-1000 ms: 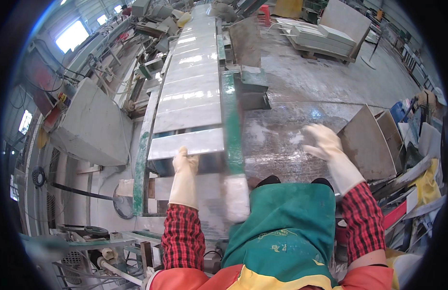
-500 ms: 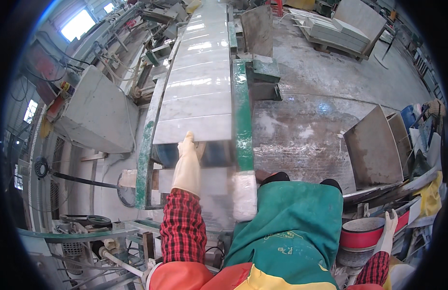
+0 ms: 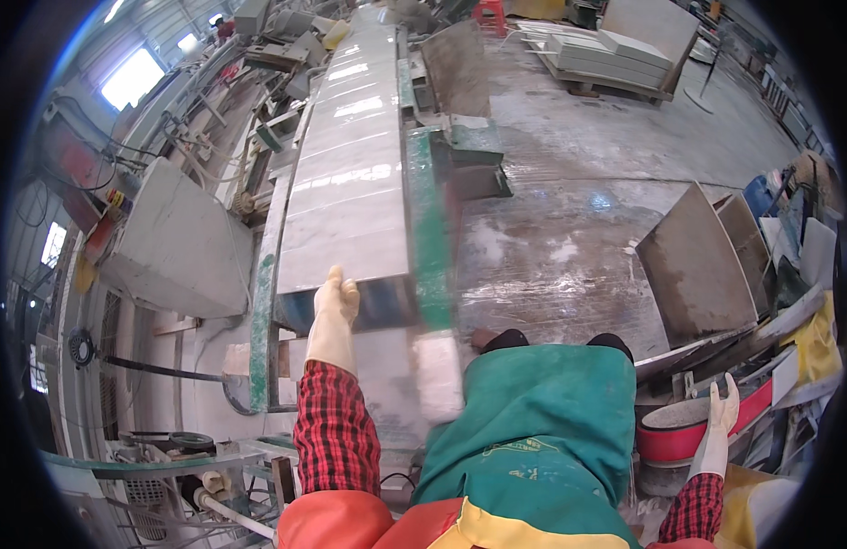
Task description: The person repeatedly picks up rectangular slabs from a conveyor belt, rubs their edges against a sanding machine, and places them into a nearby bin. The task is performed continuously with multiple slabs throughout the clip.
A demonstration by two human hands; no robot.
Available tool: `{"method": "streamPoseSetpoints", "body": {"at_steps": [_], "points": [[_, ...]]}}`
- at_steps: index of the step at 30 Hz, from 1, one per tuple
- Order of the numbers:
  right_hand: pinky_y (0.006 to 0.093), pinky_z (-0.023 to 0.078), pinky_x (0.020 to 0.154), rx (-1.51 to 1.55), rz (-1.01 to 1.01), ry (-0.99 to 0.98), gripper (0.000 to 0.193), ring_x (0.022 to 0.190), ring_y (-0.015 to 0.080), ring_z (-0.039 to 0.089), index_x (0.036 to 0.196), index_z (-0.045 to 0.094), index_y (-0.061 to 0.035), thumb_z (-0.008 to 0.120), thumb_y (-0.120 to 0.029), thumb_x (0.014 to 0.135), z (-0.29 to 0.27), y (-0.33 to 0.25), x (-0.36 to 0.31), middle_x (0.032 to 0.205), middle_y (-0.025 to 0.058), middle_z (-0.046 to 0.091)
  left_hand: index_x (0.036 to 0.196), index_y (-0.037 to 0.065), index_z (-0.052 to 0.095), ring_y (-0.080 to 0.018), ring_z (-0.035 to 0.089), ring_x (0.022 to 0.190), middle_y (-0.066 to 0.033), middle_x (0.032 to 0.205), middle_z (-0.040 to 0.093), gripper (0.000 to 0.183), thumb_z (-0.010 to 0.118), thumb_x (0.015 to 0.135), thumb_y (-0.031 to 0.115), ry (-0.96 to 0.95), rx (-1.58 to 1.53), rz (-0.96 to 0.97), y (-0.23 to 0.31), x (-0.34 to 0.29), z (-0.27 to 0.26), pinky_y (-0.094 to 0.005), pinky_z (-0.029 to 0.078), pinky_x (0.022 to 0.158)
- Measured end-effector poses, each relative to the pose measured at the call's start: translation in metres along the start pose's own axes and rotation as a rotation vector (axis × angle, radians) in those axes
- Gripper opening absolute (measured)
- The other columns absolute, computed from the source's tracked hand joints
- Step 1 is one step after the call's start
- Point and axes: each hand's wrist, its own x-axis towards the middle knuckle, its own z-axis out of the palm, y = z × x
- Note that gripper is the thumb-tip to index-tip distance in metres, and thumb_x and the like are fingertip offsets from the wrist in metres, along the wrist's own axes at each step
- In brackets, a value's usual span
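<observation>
White stone slab [image 3: 373,254], glossy and flat, lies at the near end of the conveyor [image 3: 380,306], last in a row of pale pieces running up it. At its front edge, a worker's gloved left hand [image 3: 337,302] rests with the thumb uppermost; whether the other fingers clasp the slab or only press against it, one cannot tell. The piece looks stiff and fairly heavy for its thinness, its shiny face probably slick and its corners apt to chip; the near edge, thumb above and fingers below, seems the sound place to take hold, with the far side supported. Along the conveyor's right side runs a green rail [image 3: 433,252], a white-wrapped block [image 3: 439,377] at its near end. Well right of the conveyor, the gloved right hand [image 3: 723,403] is spread and holds nothing visible, close beside a red-banded tub [image 3: 670,445]. Beyond, also right of the conveyor, more slabs [image 3: 611,59] lie stacked.
</observation>
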Motion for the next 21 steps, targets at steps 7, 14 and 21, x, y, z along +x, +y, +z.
{"method": "streamPoseSetpoints", "body": {"at_steps": [7, 14, 21], "points": [[0.0366, 0.043, 0.103, -0.035, -0.079, 0.052, 0.046, 0.119, 0.0291, 0.057, 0.125, 0.062, -0.0091, 0.072, -0.023, 0.083, -0.008, -0.023, -0.014, 0.126, 0.0098, 0.062, 0.101, 0.010, 0.051, -0.0133, 0.054, 0.051, -0.0063, 0.074, 0.060, 0.028, 0.065, 0.094, 0.034, -0.059, -0.076, 0.164, -0.019, 0.022, -0.011, -0.0240, 0.047, 0.041], [0.0389, 0.042, 0.105, -0.178, -0.028, 0.064, 0.047, 0.121, 0.0303, 0.055, 0.125, 0.064, -0.0118, 0.071, -0.030, 0.083, -0.014, -0.057, -0.028, 0.127, 0.0125, 0.063, 0.101, 0.011, 0.050, -0.0140, 0.053, 0.049, -0.0053, 0.072, 0.059, 0.030, 0.063, 0.094, 0.037, -0.050, -0.109, 0.234, -0.022, 0.017, -0.008, -0.0244, 0.044, 0.040], [0.0391, 0.042, 0.105, -0.242, 0.006, 0.072, 0.045, 0.120, 0.0302, 0.057, 0.122, 0.066, -0.0123, 0.073, -0.030, 0.082, -0.013, -0.064, -0.038, 0.123, 0.0113, 0.065, 0.098, 0.013, 0.048, -0.0127, 0.049, 0.048, -0.0023, 0.066, 0.053, 0.025, 0.059, 0.097, 0.035, -0.021, -0.116, 0.240, -0.024, -0.010, 0.010, -0.0233, 0.044, 0.039]]}}
